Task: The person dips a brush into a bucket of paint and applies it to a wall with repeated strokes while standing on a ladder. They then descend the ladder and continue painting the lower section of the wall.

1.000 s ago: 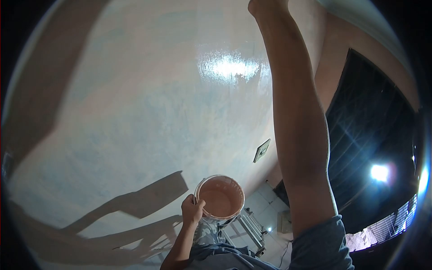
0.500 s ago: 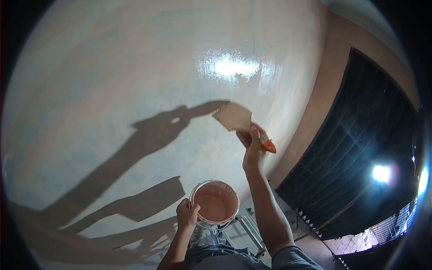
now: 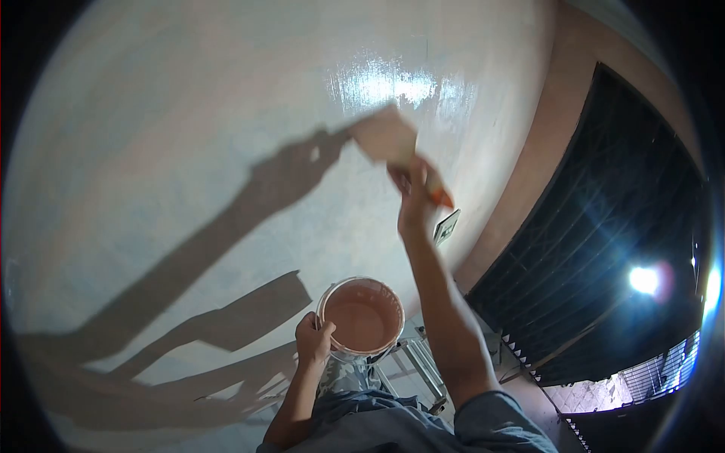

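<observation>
Head view: the brush point(image 3: 387, 134) and right hand point(image 3: 414, 198) are blurred; contact with the wall point(image 3: 189, 181) cannot be determined. The plate point(image 3: 447, 227) is partly hidden by the right arm point(image 3: 445, 309). The bucket point(image 3: 391, 306), near, contains pinkish-brown paint point(image 3: 359, 326); its inside is smeared. The left hand point(image 3: 313, 340) clasps its left rim, thumb over the edge. Farther off, the right hand grips the handle of the brush, broad, tan, orange-ended.
</observation>
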Available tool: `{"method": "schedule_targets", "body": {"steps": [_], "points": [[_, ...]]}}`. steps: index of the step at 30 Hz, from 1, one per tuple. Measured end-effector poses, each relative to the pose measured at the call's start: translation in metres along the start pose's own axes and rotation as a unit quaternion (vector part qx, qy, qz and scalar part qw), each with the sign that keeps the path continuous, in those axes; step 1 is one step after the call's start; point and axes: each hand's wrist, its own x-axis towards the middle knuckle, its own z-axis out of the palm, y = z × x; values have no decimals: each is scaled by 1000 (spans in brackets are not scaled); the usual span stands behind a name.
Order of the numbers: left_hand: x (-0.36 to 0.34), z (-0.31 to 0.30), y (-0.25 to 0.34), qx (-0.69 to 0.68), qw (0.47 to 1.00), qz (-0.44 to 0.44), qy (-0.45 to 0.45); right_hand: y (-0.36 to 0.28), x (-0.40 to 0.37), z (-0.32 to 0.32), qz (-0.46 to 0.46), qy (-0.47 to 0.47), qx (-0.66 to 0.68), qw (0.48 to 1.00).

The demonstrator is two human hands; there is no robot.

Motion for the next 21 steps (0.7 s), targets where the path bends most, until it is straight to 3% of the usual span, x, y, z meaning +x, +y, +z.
{"method": "schedule_targets", "body": {"steps": [3, 7, 11, 13, 17, 19, 21], "points": [[-7, -1, 7, 9, 1000, -17, 8, 12, -50, -76, 75, 35, -53, 995], [-13, 1, 17, 44, 999, 0, 10, -11, -57, -76, 125, 111, -86, 982], [-12, -1, 16, 60, 998, 5, 10, -35, -4, -7, 58, 20, -123, 991], [-10, -2, 10, 61, 998, 29, 13, -57, 26, 41, -29, -43, -104, 993], [-7, 0, 10, 37, 999, -2, 1, -114, 57, 114, -192, -113, 9, 975], [-4, -2, 6, 28, 1000, 3, 3, -126, 61, 131, -181, -164, 75, 967], [0, -5, -2, 17, 1000, 1, -1, -114, 59, 120, -154, -151, 66, 974]]}}
